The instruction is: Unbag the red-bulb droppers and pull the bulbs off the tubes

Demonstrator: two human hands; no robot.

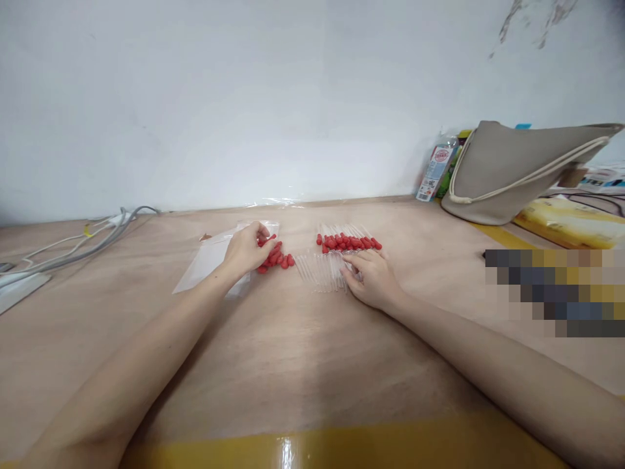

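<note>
My left hand (pixel 249 249) is at a small pile of red rubber bulbs (pixel 279 255), fingers curled and thumb bent towards them. One red bulb appears pinched at its fingertips. Partly under this hand lies a clear plastic bag (pixel 239 286). My right hand (pixel 375 277) rests over the right end of a row of thin clear tubes (pixel 319 272), its thumb and fingers apart and touching them. Just beyond that row, several clear tubes with red bulbs on their near ends (pixel 349 242) lie side by side.
A white sheet or bag (pixel 202 260) lies on the left, with cables (pixel 97 238) further out. At the back right stand a bottle (pixel 435 168) and a grey bag (pixel 512 169), beside a yellow packet (pixel 561 225). A wall (pixel 293 98) closes off the back.
</note>
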